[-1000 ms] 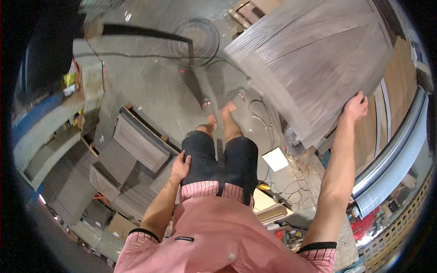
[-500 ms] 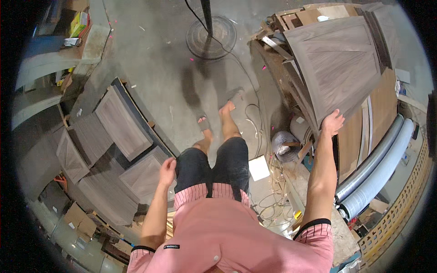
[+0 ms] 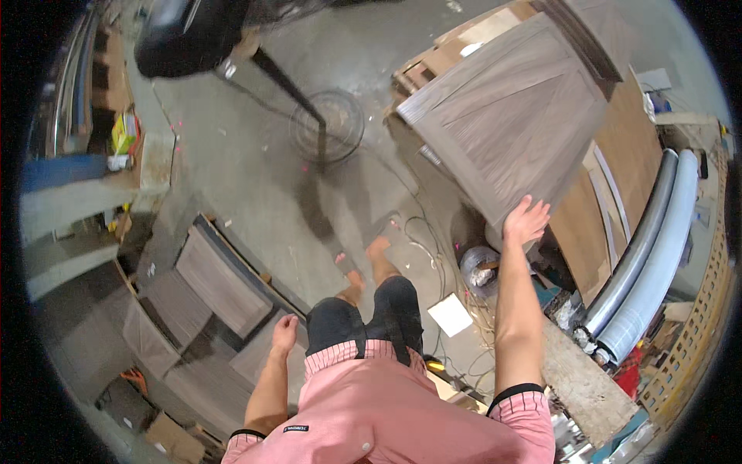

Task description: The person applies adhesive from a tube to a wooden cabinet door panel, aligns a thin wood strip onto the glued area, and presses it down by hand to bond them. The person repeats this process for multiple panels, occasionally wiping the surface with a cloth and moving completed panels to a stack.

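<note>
Left hand (image 3: 285, 332) hangs loosely curled beside the dark shorts (image 3: 398, 309), apart from the right; can't tell how tightly it's closed. Right hand (image 3: 527, 222), fingers spread, rests on the near corner of the framed wood-grain panel (image 3: 510, 100), upper right of frame, over brown boards (image 3: 578, 247). Versus a second ago the panel looks lower and the fingers flatter, so likely steadying, not lifting.
</note>
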`<action>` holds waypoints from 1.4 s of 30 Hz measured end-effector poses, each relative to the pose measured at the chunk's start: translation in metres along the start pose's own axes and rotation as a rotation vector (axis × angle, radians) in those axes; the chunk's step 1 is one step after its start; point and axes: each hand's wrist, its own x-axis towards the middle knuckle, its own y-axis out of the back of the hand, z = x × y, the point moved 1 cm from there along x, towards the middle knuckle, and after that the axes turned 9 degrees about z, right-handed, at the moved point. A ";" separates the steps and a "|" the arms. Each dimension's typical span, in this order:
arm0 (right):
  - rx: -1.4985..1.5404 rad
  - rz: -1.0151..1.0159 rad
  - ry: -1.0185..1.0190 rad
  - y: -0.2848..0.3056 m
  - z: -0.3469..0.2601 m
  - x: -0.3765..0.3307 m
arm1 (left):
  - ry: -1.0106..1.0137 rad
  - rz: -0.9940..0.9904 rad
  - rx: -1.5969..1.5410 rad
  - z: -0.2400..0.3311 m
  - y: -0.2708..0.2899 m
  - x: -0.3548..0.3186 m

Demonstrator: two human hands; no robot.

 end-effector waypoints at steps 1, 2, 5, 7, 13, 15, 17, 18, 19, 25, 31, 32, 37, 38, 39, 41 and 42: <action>-0.025 0.013 0.008 -0.005 0.004 0.002 | -0.043 -0.035 -0.040 0.048 -0.003 0.000; -0.028 -0.002 0.007 -0.007 0.004 0.001 | -0.122 -0.023 -0.053 0.089 -0.006 0.000; 0.013 0.001 0.012 0.012 -0.021 -0.003 | -0.266 -0.041 -0.132 0.165 -0.014 0.015; 0.053 -0.058 -0.027 0.018 -0.027 -0.007 | -0.378 -0.035 -0.126 0.216 -0.020 0.019; 0.077 -0.083 -0.077 0.031 -0.023 -0.003 | -0.601 -0.118 -0.020 0.376 -0.047 -0.024; 0.090 -0.152 -0.064 0.038 -0.028 -0.003 | -0.644 -0.157 -0.058 0.414 -0.058 -0.018; 0.114 -0.139 -0.077 0.043 -0.031 -0.002 | -0.953 0.015 -0.035 0.465 -0.068 -0.023; 0.128 -0.142 -0.072 0.044 -0.029 0.000 | -1.067 0.081 0.023 0.499 -0.073 -0.031; 0.130 -0.131 -0.098 0.045 -0.029 0.001 | -1.088 0.067 0.036 0.527 -0.076 -0.031; 0.167 -0.190 -0.112 0.046 -0.032 0.004 | -1.094 -0.148 0.085 0.662 -0.124 0.003; 0.162 -0.327 -0.254 0.052 -0.033 0.013 | -1.109 -0.270 0.515 0.689 -0.141 0.044; 0.208 -0.301 -0.283 0.055 -0.034 0.013 | -1.146 -0.316 0.511 0.696 -0.142 0.045; 0.398 -0.211 -0.609 0.081 -0.061 0.029 | -1.077 -0.265 0.604 0.719 -0.118 0.004; 0.567 -0.233 -0.855 0.085 -0.068 0.030 | -1.089 -0.254 0.538 0.720 -0.112 -0.006; 0.565 -0.229 -0.870 0.082 -0.070 0.032 | -1.066 -0.233 0.443 0.719 -0.111 0.004; 0.461 -0.305 -0.864 0.076 -0.073 0.028 | -1.058 -0.171 0.296 0.731 -0.098 -0.033; 0.525 -0.192 -0.803 0.088 -0.085 0.031 | -1.007 -0.170 0.209 0.735 -0.095 -0.046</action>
